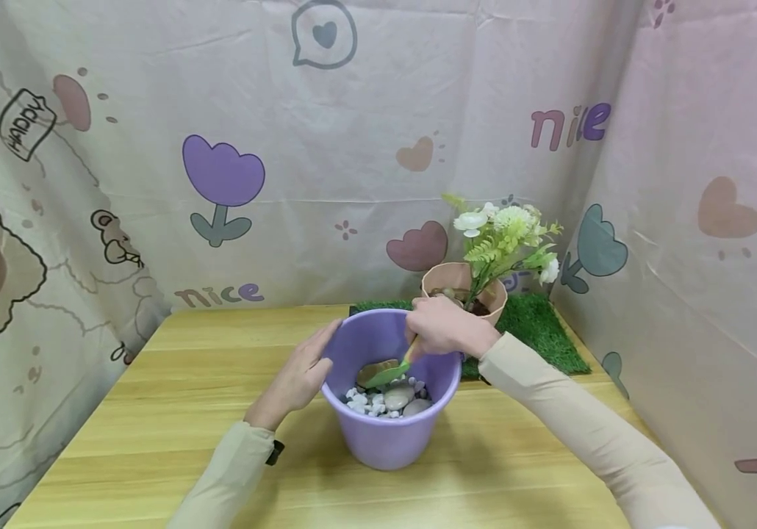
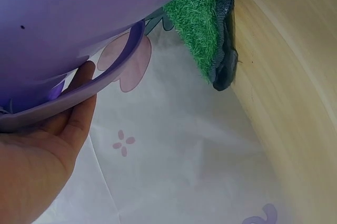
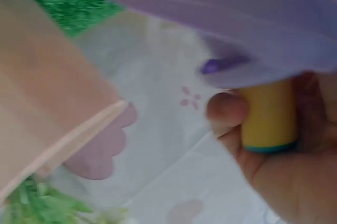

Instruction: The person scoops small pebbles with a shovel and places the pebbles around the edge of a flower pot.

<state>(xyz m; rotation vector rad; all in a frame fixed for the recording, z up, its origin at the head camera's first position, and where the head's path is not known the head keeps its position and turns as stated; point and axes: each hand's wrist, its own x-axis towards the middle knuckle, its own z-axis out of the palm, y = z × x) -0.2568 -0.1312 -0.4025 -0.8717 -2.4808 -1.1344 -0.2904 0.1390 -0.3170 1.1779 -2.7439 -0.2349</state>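
Observation:
A purple bucket (image 1: 388, 441) stands upright on the table, with white pebbles (image 1: 368, 402) and several larger smooth stones (image 1: 398, 397) inside. My left hand (image 1: 299, 375) holds the bucket's left rim. In the left wrist view, the fingers of that hand (image 2: 58, 150) lie against a purple band along the bucket's edge. My right hand (image 1: 445, 327) grips a small trowel by its handle, its green blade (image 1: 385, 375) down in the bucket. The right wrist view, somewhat blurred, shows the trowel's yellow handle (image 3: 269, 116) inside the curled right hand (image 3: 284, 176).
Behind the bucket to the right, a peach flowerpot (image 1: 447, 275) contains white artificial flowers (image 1: 511, 220) and stones. It stands on a green turf mat (image 1: 537, 330). Printed cloth (image 1: 325, 169) hangs around the wooden table (image 1: 220, 382).

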